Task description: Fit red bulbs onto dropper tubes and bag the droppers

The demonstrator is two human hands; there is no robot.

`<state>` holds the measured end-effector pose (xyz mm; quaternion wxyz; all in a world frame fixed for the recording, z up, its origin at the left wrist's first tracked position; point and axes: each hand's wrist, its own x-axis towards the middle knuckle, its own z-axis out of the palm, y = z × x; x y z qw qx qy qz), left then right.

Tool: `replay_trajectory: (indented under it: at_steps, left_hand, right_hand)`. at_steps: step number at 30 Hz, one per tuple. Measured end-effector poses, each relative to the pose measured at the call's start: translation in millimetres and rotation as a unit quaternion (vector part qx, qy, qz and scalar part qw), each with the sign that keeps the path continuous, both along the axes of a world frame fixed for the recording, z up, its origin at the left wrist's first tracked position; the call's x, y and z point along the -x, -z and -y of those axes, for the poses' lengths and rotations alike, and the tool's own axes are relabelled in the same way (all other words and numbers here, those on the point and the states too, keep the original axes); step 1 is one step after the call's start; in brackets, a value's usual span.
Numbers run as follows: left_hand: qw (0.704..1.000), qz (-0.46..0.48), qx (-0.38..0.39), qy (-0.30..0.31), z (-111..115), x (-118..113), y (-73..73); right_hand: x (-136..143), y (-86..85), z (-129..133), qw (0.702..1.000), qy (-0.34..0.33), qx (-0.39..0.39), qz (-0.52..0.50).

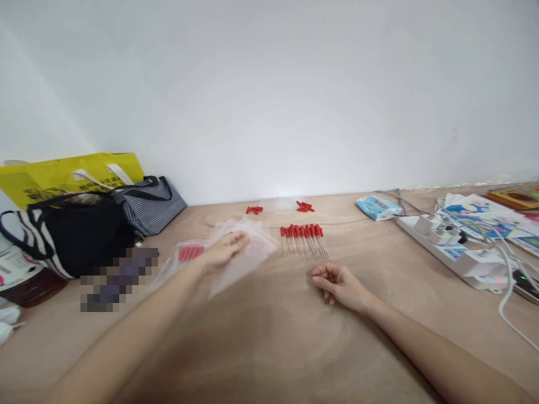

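My left hand (227, 248) is closed on a clear plastic bag (236, 272), somewhat smeared by motion. More thin clear bags lie under and behind it, and I cannot count them. To the left, a filled bag (190, 252) shows a row of red bulbs through the plastic. My right hand (337, 283) rests on the table with its fingers curled in and nothing visible in them. Just beyond it lies a row of droppers (301, 238), several clear tubes with red bulbs pointing to the wall.
Loose red bulbs (254, 210) lie near the wall, and a second pile of bulbs (305, 206) lies by clear plastic. At right are a blue packet (378, 208), a power strip (452, 252) with cables and printed sheets (484, 219). Bags, including a black bag (84, 235), crowd the left.
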<state>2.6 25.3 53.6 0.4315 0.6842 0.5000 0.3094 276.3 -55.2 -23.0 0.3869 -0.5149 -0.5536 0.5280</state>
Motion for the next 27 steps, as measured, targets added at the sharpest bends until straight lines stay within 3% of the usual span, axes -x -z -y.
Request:
replay_trajectory:
  at_steps: [2, 3, 6, 8, 11, 13, 18, 22, 27]
  left_hand:
    - [0.991, -0.082, -0.006, 0.101, 16, -24, 16.9]
    - [0.983, -0.12, -0.046, 0.129, 23, -34, 23.3]
    - [0.949, -0.215, -0.211, 0.092, 38, -50, 31.0]
    - [0.925, -0.253, -0.259, 0.113, 48, -48, 30.0]
    - [0.895, -0.301, -0.239, 0.226, 61, -38, 30.2]
    - [0.881, -0.326, -0.214, 0.266, 68, -34, 34.4]
    - [0.88, -0.347, -0.201, 0.255, 70, -43, 46.7]
    - [0.884, -0.337, -0.212, 0.247, 69, -51, 48.2]
    - [0.888, -0.331, -0.209, 0.242, 69, -53, 49.6]
  right_hand:
    - [-1, 2.4, -2, 1.0, 0.012, -0.021, 0.006]
    - [-2, 3.9, -3, 0.999, 0.013, -0.032, 0.015]
    - [-4, 7.0, -5, 0.995, 0.003, -0.081, 0.066]
    - [-6, 5.8, -4, 0.985, -0.006, -0.128, 0.118]
    - [-6, -0.9, 0, 0.961, -0.041, -0.2, 0.186]
    - [-5, -5.7, 3, 0.945, -0.083, -0.243, 0.203]
    - [-5, -9.5, 5, 0.913, -0.164, -0.307, 0.213]
    - [-6, -10.5, 2, 0.888, -0.199, -0.349, 0.223]
    - [-4, -15.7, 2, 0.851, -0.293, -0.365, 0.238]
